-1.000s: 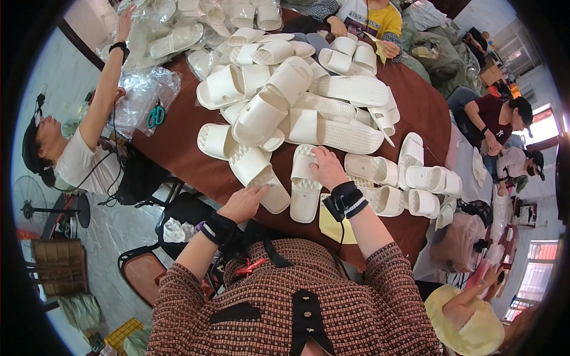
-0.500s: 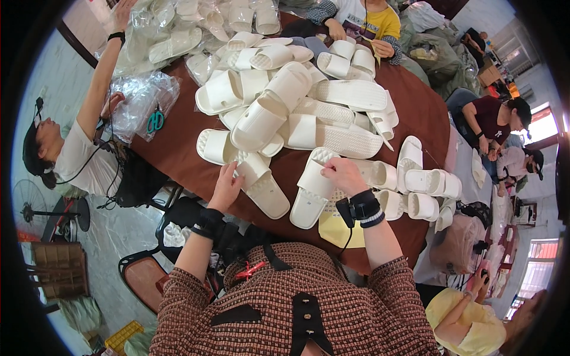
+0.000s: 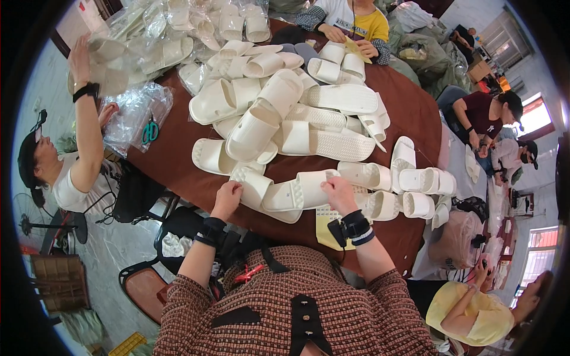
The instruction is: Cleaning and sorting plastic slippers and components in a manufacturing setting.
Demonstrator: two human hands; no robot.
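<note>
At the near edge of the table, my right hand (image 3: 340,194) is closed on the toe end of a white slipper (image 3: 313,185). That slipper lies sideways, its heel pointing left across the sole of another white slipper (image 3: 253,185). My left hand (image 3: 227,199) has its fingers closed at the left edge of this second slipper's strap. Partly under my right wrist is a yellow sheet (image 3: 328,228) with rows of small pale labels. Just beyond my hands rises a loose pile of white slippers (image 3: 261,121), several overlapping.
Paired slippers (image 3: 424,178) lie to the right on the brown tablecloth (image 3: 409,127). Clear plastic bags (image 3: 133,113) and teal-handled scissors (image 3: 149,132) are at the left. One co-worker (image 3: 83,148) reaches up on the left; another (image 3: 356,24) handles yellow paper across the table.
My right hand has swung its slipper round, so the heel now points left and overlaps the other slipper. The co-worker on the left has lowered a raised arm, with a bagged slipper at the hand.
</note>
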